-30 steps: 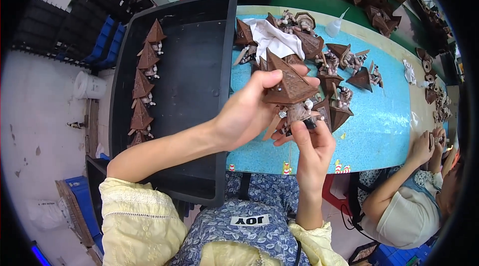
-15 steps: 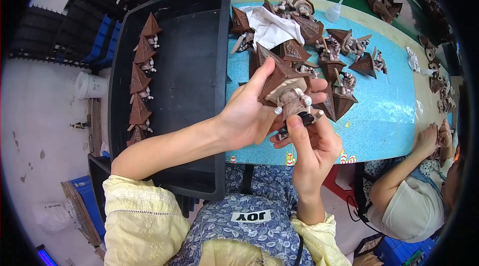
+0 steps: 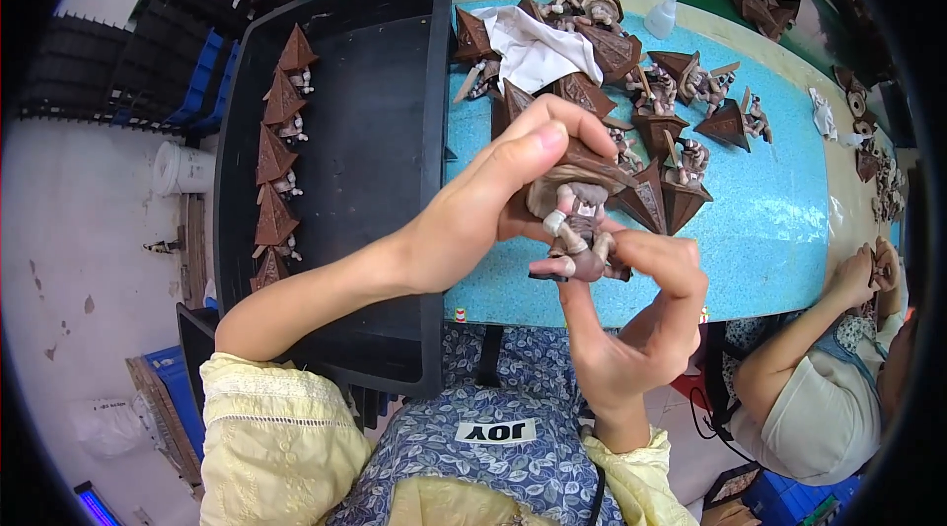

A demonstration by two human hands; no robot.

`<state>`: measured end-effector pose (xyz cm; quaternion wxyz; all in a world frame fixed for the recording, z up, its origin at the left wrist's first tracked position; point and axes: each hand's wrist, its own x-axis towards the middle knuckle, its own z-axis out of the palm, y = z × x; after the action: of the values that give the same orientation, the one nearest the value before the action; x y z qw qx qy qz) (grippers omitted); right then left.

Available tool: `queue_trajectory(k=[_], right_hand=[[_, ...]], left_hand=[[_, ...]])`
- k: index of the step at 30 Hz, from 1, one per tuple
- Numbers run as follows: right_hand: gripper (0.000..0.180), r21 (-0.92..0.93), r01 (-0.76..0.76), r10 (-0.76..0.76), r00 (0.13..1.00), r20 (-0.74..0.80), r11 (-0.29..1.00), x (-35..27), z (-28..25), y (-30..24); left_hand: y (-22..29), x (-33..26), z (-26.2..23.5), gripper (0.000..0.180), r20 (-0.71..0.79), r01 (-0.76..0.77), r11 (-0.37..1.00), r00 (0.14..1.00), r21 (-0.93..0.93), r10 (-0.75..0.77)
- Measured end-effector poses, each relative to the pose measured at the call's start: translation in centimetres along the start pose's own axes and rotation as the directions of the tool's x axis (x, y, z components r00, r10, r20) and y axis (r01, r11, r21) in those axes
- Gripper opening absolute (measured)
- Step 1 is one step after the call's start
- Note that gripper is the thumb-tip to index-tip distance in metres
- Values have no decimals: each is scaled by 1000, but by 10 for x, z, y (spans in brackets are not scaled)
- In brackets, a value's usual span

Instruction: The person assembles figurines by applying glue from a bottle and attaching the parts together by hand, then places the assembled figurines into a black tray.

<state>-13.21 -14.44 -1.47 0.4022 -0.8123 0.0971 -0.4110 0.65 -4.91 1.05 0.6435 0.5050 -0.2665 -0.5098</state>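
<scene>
A figurine [image 3: 582, 215] with a brown peaked roof piece and a pale character in dark trousers is between my two hands, above the near edge of the table. My left hand [image 3: 459, 215] wraps over the brown roof part, thumb on top, and hides much of it. From below, my right hand [image 3: 641, 334] holds the character's lower end, its thumb and bent forefinger against it. More figurines of the same kind [image 3: 681, 206] lie just beyond my hands, with a crumpled white cloth [image 3: 543, 51] over some of them.
At left stands a large black tray [image 3: 370, 112] with a column of brown-roofed figurines [image 3: 276, 161] along its left side. A small squeeze bottle [image 3: 663, 18] stands on the blue table mat [image 3: 760, 230]. A co-worker [image 3: 809, 398] sits at right, hands on a small piece.
The figurine has been turned, so the character now shows from another side. My left hand has shifted from cradling the roof to gripping over it, and my right hand's fingers have moved.
</scene>
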Motion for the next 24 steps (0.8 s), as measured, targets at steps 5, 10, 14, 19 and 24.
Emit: queue_trajectory(k=[5, 10, 14, 19, 24], right_hand=[[44, -30, 58, -60, 996, -64, 998, -7, 2, 3], [43, -59, 58, -61, 997, -52, 997, -5, -1, -2], [40, -74, 61, -63, 998, -19, 995, -7, -2, -5], [39, -51, 38, -39, 999, -10, 998, -10, -4, -10], [39, -69, 30, -29, 999, 13, 997, -11, -3, -13]], left_hand=[[-15, 3, 0, 41, -41, -38, 995, 999, -88, 35], [-12, 1, 6, 40, -57, 71, 980, 995, -184, -83], [-15, 3, 6, 39, -43, 93, 961, 993, -259, -108], [-17, 3, 11, 37, -92, 54, 987, 993, -153, -69], [-20, -1, 12, 34, -134, 4, 987, 991, -158, -25]])
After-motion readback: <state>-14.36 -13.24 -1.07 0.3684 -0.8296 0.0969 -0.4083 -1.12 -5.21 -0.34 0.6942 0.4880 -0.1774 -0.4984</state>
